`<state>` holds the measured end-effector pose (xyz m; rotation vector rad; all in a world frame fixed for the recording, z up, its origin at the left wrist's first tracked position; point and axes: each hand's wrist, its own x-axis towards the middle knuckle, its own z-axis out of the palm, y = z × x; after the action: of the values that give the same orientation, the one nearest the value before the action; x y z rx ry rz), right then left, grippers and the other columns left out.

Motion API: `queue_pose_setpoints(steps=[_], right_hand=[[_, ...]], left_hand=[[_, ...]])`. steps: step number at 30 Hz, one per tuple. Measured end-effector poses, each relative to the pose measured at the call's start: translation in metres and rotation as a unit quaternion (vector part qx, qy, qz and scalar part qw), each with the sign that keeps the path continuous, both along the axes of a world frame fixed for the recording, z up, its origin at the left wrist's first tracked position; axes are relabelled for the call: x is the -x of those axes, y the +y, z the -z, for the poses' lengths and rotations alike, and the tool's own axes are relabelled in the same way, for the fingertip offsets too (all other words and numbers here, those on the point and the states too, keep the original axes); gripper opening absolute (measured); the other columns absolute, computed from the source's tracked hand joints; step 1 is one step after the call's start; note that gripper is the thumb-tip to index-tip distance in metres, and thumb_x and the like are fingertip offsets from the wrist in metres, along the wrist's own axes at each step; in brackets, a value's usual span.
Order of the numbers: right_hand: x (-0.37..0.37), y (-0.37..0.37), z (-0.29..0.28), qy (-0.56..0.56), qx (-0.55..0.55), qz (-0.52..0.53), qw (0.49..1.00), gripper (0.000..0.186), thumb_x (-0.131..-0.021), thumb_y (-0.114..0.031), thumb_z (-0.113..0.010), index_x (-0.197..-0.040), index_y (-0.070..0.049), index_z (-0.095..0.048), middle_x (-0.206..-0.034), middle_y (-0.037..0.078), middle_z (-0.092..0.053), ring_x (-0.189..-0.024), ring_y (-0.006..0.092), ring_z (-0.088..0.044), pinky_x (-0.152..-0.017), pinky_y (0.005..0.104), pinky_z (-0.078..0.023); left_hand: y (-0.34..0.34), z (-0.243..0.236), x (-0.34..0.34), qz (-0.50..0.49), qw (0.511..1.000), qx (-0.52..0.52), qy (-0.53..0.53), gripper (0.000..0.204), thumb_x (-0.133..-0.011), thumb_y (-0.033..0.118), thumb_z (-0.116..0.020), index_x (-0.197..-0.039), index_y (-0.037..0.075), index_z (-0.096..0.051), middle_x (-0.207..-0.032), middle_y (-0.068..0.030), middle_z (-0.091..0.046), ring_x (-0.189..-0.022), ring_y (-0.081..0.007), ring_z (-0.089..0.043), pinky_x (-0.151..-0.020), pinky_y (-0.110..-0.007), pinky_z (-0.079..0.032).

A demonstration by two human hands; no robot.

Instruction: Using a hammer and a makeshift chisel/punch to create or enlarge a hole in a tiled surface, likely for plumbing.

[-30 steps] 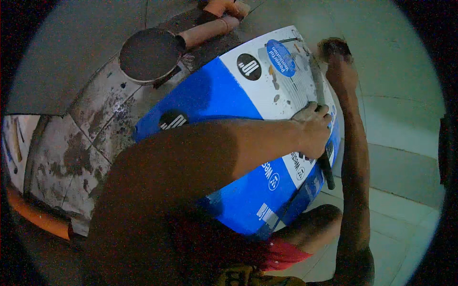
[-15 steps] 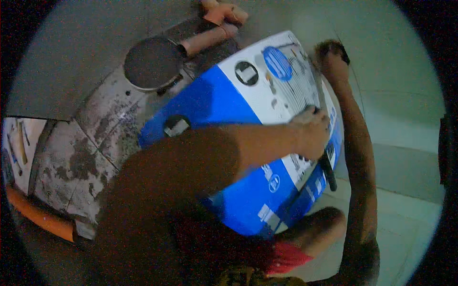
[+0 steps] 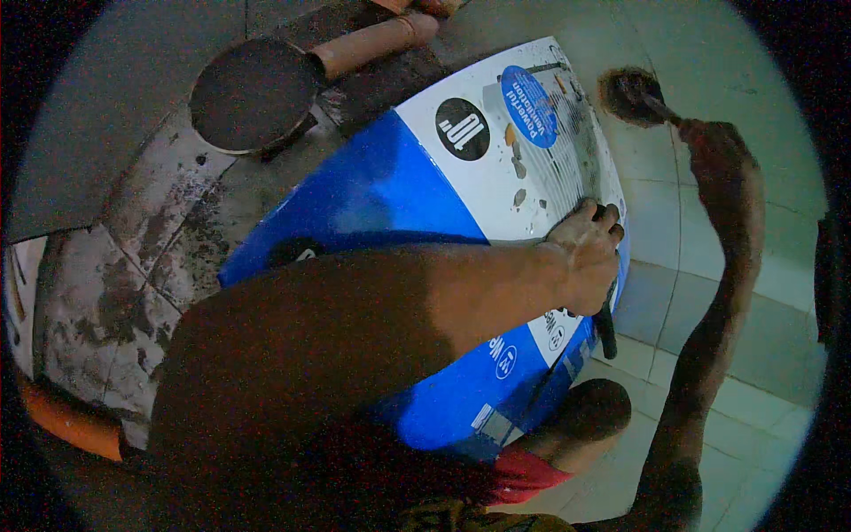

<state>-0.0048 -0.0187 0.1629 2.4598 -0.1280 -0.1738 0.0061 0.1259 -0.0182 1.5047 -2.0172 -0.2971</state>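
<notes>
While working btwn pale tiles (image 3: 656,222) on R & stained grey tiles (image 3: 89,328) on L, bending over lg blue-&-white carton (image 3: 434,191) lying in front; resting curled L hand (image 3: 581,257) near its R edge; stretching R hand (image 3: 716,146) past that edge, gripping dark brush (image 3: 631,96), holding it near pale tiles; seeing dark handle (image 3: 609,335) jutting below L hand, can't tell if gripped.

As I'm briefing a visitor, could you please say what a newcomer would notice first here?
Probably the big blue-and-white carton across the middle, with the left hand against its right side. Next, the right hand at upper right, holding a round, brown, seemingly brush-like tool.
</notes>
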Motion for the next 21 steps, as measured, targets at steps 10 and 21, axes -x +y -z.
queue_pose_setpoints(steps=[10,21], right_hand=[[-0.033,-0.026,0.035,0.025,0.060,0.006,0.998,0.010,-0.085,-0.011,-0.060,-0.093,-0.004,-0.062,-0.089,0.015,-0.061,-0.083,0.0353,-0.060,-0.071,0.0431,-0.050],[-0.042,0.007,0.045,0.026,0.084,0.045,0.995,0.013,-0.089,-0.011,-0.051,-0.098,-0.006,-0.059,-0.098,0.016,-0.060,-0.088,0.0393,-0.060,-0.069,0.0480,-0.050]], left_hand=[[0.001,0.005,0.002,0.013,1.000,0.006,-0.015,0.049,-0.076,0.039,-0.060,-0.108,0.004,-0.068,-0.126,-0.0125,-0.053,-0.124,-0.0289,-0.036,-0.098,-0.045,-0.030],[0.014,-0.003,0.001,-0.029,0.999,0.045,0.007,0.048,-0.076,0.036,-0.059,-0.109,0.003,-0.067,-0.125,-0.0126,-0.054,-0.122,-0.0283,-0.038,-0.099,-0.045,-0.029]])
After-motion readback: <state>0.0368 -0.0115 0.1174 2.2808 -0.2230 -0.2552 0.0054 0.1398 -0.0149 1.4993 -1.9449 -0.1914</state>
